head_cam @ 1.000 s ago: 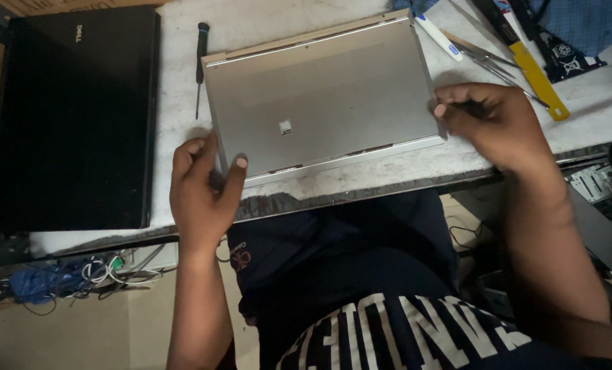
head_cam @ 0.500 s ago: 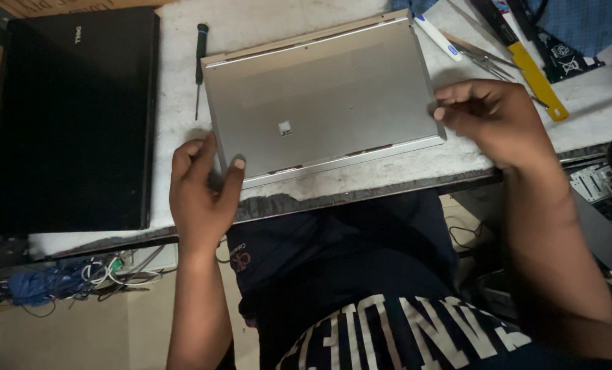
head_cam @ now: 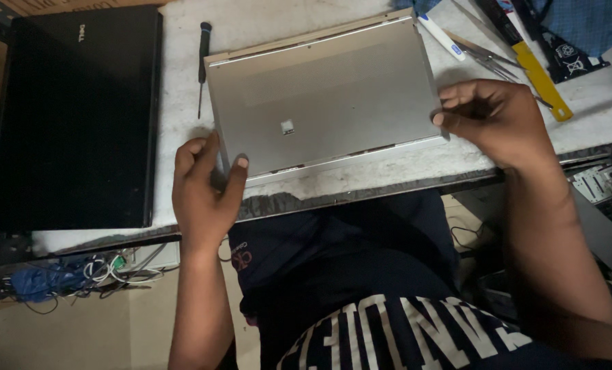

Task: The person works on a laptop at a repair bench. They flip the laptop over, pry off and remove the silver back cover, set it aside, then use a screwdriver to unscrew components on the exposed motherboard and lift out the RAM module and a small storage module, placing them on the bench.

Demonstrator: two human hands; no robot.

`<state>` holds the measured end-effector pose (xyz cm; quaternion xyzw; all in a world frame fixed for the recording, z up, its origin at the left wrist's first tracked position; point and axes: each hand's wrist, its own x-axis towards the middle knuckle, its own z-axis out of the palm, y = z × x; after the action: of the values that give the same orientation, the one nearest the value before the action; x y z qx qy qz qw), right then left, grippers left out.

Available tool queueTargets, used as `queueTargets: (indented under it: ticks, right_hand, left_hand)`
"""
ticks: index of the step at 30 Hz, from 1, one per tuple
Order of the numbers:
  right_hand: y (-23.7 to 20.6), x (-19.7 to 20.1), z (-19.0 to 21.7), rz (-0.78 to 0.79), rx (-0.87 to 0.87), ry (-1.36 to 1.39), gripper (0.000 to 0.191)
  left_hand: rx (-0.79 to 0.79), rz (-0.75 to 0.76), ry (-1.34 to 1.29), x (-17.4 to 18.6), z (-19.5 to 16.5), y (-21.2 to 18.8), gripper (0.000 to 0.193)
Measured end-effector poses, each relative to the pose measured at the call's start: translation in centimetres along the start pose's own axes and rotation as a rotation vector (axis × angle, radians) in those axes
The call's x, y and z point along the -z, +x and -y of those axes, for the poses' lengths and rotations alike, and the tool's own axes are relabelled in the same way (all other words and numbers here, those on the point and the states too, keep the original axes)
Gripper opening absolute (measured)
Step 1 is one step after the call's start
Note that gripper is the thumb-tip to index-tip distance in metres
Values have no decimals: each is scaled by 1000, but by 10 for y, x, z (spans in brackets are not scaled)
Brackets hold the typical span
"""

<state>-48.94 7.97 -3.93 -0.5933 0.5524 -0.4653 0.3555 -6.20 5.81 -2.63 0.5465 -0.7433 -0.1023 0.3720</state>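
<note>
Silver laptop [head_cam: 326, 103], closed, lies flat on the pale, scuffed worktop [head_cam: 402, 168], its near long edge close to the worktop's front lip and its body turned a little so the far right corner points toward one o'clock. A small square mark sits near the middle of its face.

The left hand [head_cam: 202, 188] is at the laptop's near left corner, about seven o'clock from its centre. The thumb lies on top by the front edge and the fingers curl against the left side, so this grip is closed on the corner. The right hand [head_cam: 494, 116] is at the near right corner, at roughly four o'clock, with fingertips bent onto the right edge. This grip is closed on the laptop too, though how far the fingers reach under it I cannot tell.

A black-handled screwdriver [head_cam: 202, 62] lies just beside the laptop's far left corner, at ten o'clock, pointing toward the person. A black laptop [head_cam: 76, 113], also shut, lies well to the left at nine o'clock. At two o'clock, past the right edge, lie a white pen [head_cam: 442, 38], metal tweezers [head_cam: 487, 58] and a yellow-handled tool [head_cam: 539, 79]. Below the worktop, at eight o'clock, a tangle of cables [head_cam: 100, 270] hangs.
</note>
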Motion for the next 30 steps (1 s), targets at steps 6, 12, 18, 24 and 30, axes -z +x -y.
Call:
queueTargets:
  ticks: [6,12,18,24,30]
  right_hand:
    - [-3,-3,4,-29,-4,-82,26]
    - [-7,-12,17,-70,-2,-116,30]
    - [-23,-28,37,-38,516,-544,18]
    - [-37,-37,51,19,592,-732,22]
    - [-30,-38,52,62,585,-719,17]
  left_hand:
    - [52,19,-13,1,-3,-1,53]
    - [18,13,60,0,-5,-1,55]
    - [-110,-57,100,0,-8,-8,49]
    - [-363,-33,118,3,-5,-11,18]
    - [-443,23,40,5,-9,-9,23]
